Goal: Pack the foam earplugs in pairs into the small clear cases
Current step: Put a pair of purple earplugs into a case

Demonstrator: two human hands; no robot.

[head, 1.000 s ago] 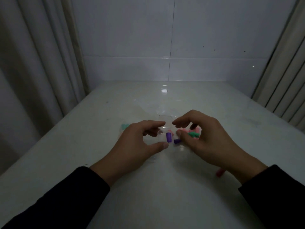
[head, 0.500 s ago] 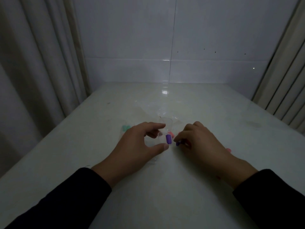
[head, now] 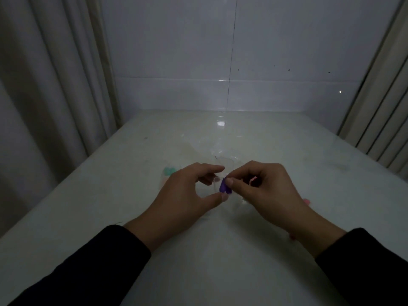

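Since half a second ago the right hand (head: 268, 191) has lifted its small purple foam earplug (head: 224, 187) to the small clear plastic case (head: 217, 188), fingers pinching it; left hand (head: 187, 191) grips the case at the counter's centre. Second plug going in; next, release and close.

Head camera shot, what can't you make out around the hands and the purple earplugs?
- Clear case, head view: transparent, dim light; its outline is unclear.
- Purple earplugs: blurred together, right hand fingertips cover them; seating unclear.
- Pink earplugs: mostly behind the right hand; count unknown.
- Left hand: what it grips is unclear.
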